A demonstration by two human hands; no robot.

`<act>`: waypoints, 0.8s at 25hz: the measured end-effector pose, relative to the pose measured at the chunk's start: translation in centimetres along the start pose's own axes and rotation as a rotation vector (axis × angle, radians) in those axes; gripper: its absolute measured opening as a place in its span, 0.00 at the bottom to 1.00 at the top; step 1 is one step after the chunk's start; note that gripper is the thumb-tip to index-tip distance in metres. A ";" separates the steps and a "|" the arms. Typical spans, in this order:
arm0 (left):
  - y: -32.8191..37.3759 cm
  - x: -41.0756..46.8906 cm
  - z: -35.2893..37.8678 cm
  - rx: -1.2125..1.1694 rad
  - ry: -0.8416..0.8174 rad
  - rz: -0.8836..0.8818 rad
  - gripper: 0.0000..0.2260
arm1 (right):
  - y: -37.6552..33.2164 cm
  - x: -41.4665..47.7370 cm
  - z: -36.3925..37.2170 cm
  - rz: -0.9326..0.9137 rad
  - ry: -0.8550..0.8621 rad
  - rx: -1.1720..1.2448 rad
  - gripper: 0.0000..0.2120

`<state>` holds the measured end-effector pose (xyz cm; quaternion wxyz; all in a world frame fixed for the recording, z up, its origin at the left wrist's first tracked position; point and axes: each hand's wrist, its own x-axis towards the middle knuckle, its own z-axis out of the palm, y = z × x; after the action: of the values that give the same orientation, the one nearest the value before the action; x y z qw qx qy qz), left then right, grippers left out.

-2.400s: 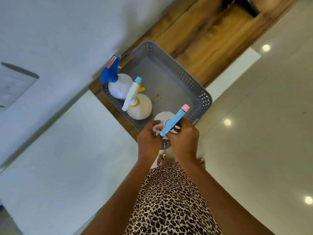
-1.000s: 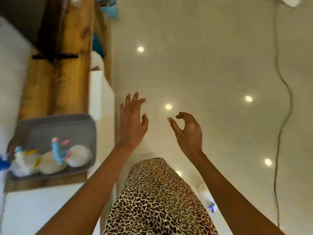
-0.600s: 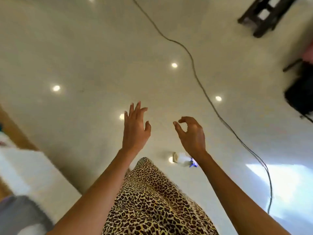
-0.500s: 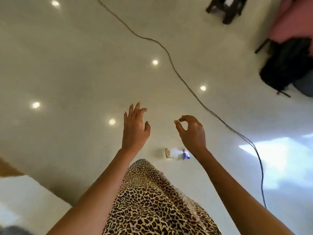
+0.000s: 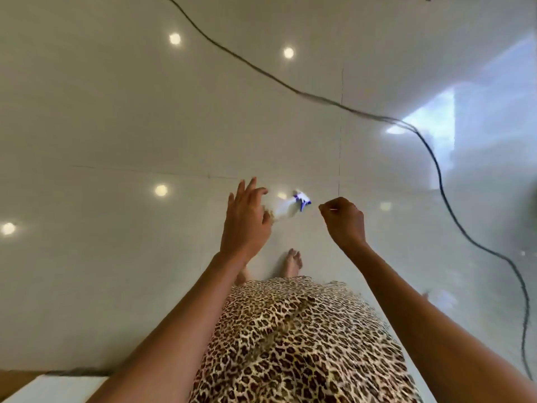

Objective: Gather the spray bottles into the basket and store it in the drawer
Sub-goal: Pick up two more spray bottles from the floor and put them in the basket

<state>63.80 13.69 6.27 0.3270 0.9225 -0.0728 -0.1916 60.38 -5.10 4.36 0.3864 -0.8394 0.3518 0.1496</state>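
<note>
A white spray bottle (image 5: 286,205) with a blue-purple trigger head lies on its side on the glossy floor, blurred. My left hand (image 5: 245,219) hovers above its base end with fingers spread and holds nothing. My right hand (image 5: 344,221) hangs just right of the bottle's head, fingers loosely curled, nothing in it. Neither hand touches the bottle. The basket and the drawer are out of view.
A dark cable (image 5: 430,146) snakes across the pale tiled floor (image 5: 116,126) from the top to the right edge. My bare feet (image 5: 293,261) show below the bottle. A white and wooden furniture corner (image 5: 43,386) sits at the bottom left.
I have turned away from the basket on the wooden unit, which left the view. The bottle on the floor now lies between my hands, and my feet have come into sight.
</note>
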 end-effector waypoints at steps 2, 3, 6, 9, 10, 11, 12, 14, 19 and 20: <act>-2.7 2.9 4.5 0.028 -0.080 -0.008 0.19 | 3.7 2.9 3.5 0.152 -0.023 0.064 0.11; -4.3 4.5 7.1 0.047 -0.125 -0.022 0.19 | 5.6 4.5 5.6 0.219 -0.048 0.092 0.10; -10.2 9.4 15.9 0.114 -0.249 -0.081 0.20 | 11.5 10.3 12.9 0.382 -0.119 0.172 0.07; -15.8 14.5 24.2 0.132 -0.348 -0.131 0.21 | 15.8 17.2 19.8 0.476 -0.154 0.238 0.14; -17.7 16.3 27.1 0.124 -0.354 -0.136 0.21 | 17.2 20.0 22.2 0.499 -0.151 0.247 0.16; -19.6 17.9 29.6 0.115 -0.357 -0.145 0.22 | 18.4 22.6 24.3 0.529 -0.148 0.271 0.16; -21.3 19.3 31.9 0.115 -0.363 -0.160 0.24 | 19.6 25.0 26.2 0.569 -0.143 0.319 0.13; -24.5 21.7 35.7 0.136 -0.383 -0.209 0.29 | 21.5 29.2 29.3 0.630 -0.128 0.435 0.14; -28.2 23.3 40.1 -0.005 -0.532 -0.339 0.41 | 23.8 34.2 33.1 0.727 -0.145 0.546 0.28; -28.3 23.2 40.4 -0.019 -0.533 -0.333 0.42 | 23.7 34.4 33.4 0.729 -0.133 0.592 0.29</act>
<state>69.10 6.36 -47.48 0.2693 0.8359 -0.0022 -0.4783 68.66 -7.03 -48.45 0.5530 -0.5037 0.6254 0.2223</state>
